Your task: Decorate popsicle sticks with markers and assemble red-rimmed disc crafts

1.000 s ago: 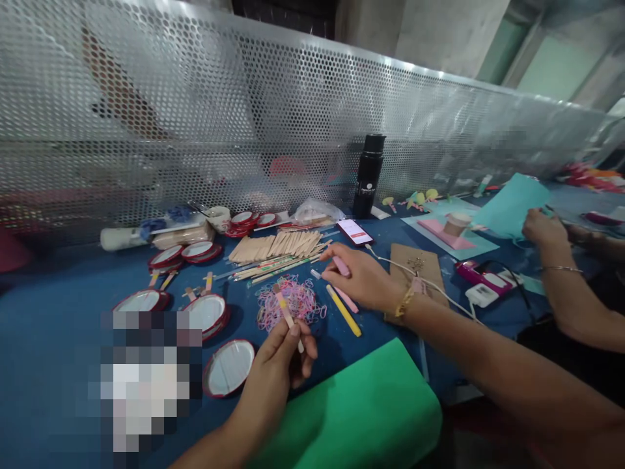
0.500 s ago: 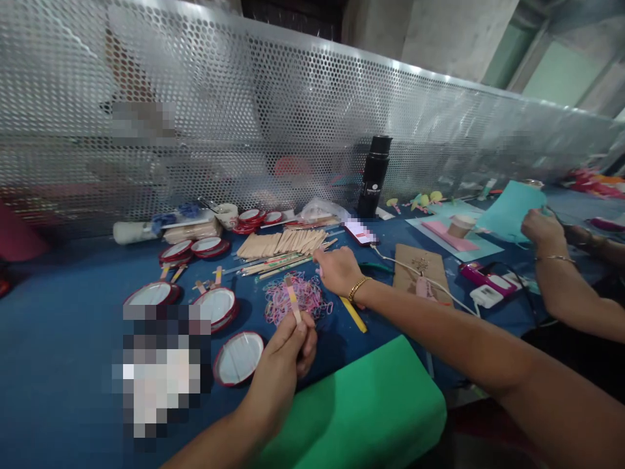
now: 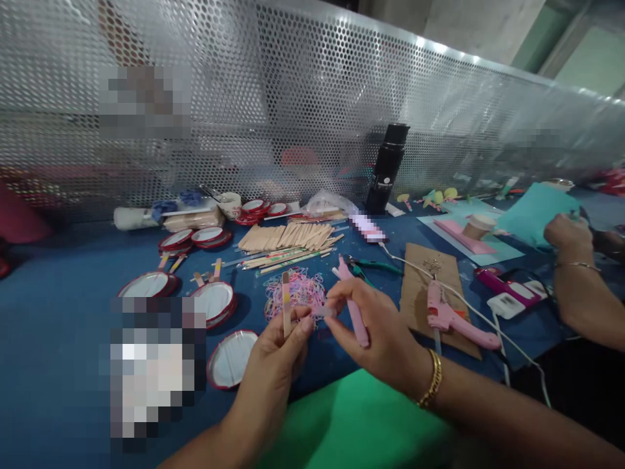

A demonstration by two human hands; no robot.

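Note:
My left hand [image 3: 283, 348] is closed around a wooden craft stick [image 3: 286, 296], held upright with yellow and pale bands on it. My right hand [image 3: 375, 322] holds a slim pink pen-like tool [image 3: 356, 319] between its fingers. Its thumb and forefinger also pinch a small pale, translucent piece [image 3: 319, 312], close to my left fingertips; its kind is unclear. Behind both hands lies a heap of coloured rubber bands [image 3: 295, 290]. Round red-rimmed discs with white faces, one bare disc [image 3: 232, 358] among them, lie left of my left hand.
Loose craft sticks [image 3: 288, 236] lie at the back, near a black bottle [image 3: 388, 169] and green-handled pliers [image 3: 374, 265]. On the right, a corded pink glue gun [image 3: 452, 319] rests on cardboard [image 3: 413, 280]. Beyond it, another person's hand [image 3: 569, 234] holds turquoise paper [image 3: 530, 212].
My right hand has come back from the table beside the rubber bands, now with the pink tool, to meet my left hand. The yellow stick-like item there no longer shows. The view has shifted slightly.

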